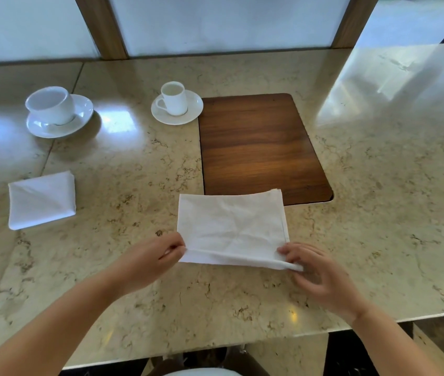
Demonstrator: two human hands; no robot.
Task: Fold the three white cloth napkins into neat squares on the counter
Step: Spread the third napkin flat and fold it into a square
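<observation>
A white napkin lies folded into a wide rectangle on the marble counter, its far edge overlapping a wooden board. My left hand pinches the napkin's near left corner. My right hand pinches the near right corner, which is lifted slightly off the counter. A second white napkin rests folded into a square at the left, away from both hands. No third napkin is in sight.
A dark wooden board is set into the counter behind the napkin. A small cup on a saucer stands at its far left corner. A larger cup on a saucer stands farther left. The counter's front edge runs below my arms.
</observation>
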